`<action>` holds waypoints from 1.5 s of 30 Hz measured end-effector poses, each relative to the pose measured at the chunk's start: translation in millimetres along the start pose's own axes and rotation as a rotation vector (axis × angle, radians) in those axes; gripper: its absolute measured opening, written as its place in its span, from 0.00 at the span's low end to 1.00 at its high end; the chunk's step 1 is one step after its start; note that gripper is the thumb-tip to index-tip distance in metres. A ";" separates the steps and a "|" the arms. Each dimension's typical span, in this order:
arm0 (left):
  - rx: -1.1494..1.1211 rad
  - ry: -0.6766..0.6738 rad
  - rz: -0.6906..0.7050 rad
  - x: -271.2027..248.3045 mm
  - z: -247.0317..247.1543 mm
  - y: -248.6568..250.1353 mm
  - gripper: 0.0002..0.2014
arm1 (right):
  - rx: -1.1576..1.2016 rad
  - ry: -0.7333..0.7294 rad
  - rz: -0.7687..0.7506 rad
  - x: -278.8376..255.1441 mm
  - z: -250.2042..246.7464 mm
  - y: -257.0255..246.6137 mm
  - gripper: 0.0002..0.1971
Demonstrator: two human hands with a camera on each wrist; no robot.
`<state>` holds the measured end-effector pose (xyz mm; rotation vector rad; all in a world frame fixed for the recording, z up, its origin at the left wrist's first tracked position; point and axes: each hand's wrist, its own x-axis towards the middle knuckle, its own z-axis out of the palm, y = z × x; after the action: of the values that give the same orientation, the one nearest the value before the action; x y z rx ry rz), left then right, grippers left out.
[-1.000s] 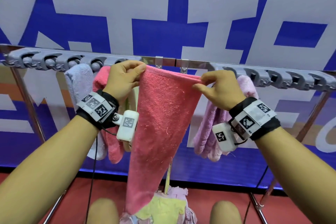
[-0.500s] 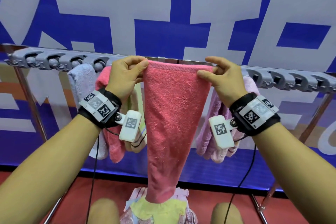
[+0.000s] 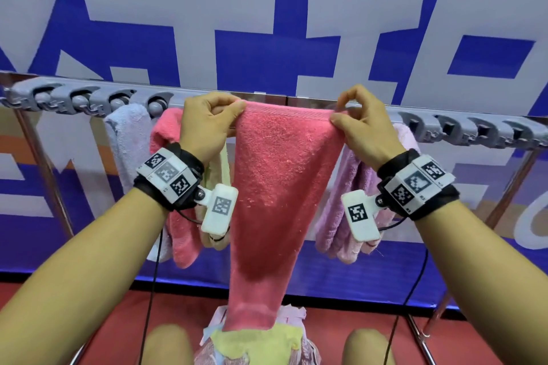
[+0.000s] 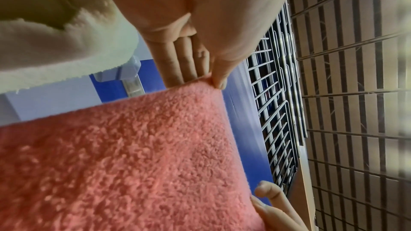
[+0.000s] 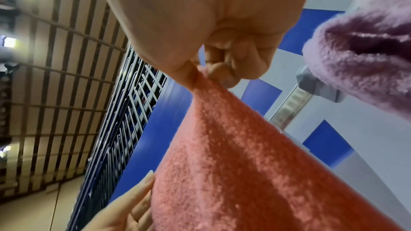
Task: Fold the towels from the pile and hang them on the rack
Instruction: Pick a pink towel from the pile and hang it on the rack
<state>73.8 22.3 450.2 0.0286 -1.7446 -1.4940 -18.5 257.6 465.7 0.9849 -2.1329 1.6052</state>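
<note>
Clearly mid-hang — held a coral-pink towel (image 3: 278,187) stretched by its top edge, level with the rack (image 3: 444,124) rail, in the gap between towels already hung. Pinched the towel's left corner in the left hand (image 3: 207,124), thumb against curled fingers (image 4: 177,55), as seen from the left wrist. Pinched the right corner likewise in the right hand (image 3: 364,124), thumb and bunched fingertips (image 5: 220,69) closed on the fabric; neither hand spread, neither pressed flat. Hung narrowing downward, lower end just above the pile (image 3: 255,344) of yellow and pink cloth on the floor.

Flanked on the left by a pale blue towel (image 3: 124,139), a pink towel (image 3: 166,133) and a cream towel (image 3: 218,169); on the right by a lilac towel (image 3: 353,192), all draped over the rail.

Judged the fold done and the hanging not yet finished — could not tell whether the top edge was touching the rail or only in front of it. Next move, likely: lift the held edge over the bar, feed roughly half the length down the far side, then let go with both hands once balanced. Called for keeping the edge taut and clear of the neighbours on both sides.
</note>
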 end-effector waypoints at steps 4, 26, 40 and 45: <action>0.041 -0.011 -0.107 -1.8 5.8 -1.8 0.05 | -0.011 -0.046 0.040 -0.1 8.9 1.4 0.17; -0.171 -0.227 -0.150 -32.2 40.0 2.8 0.04 | -0.384 -0.278 -0.263 -10.3 23.8 -13.1 0.06; -0.218 -0.245 -0.146 -33.3 39.3 -1.3 0.08 | -0.192 -0.169 -0.305 -10.7 33.0 -6.8 0.02; -0.195 -0.336 -0.107 -33.2 36.9 -3.9 0.06 | -0.179 -0.132 -0.284 -10.2 32.4 -1.7 0.02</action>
<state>72.6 67.8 430.1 -0.2466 -1.8707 -1.8241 -4.7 230.7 450.0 1.2959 -2.0627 1.2252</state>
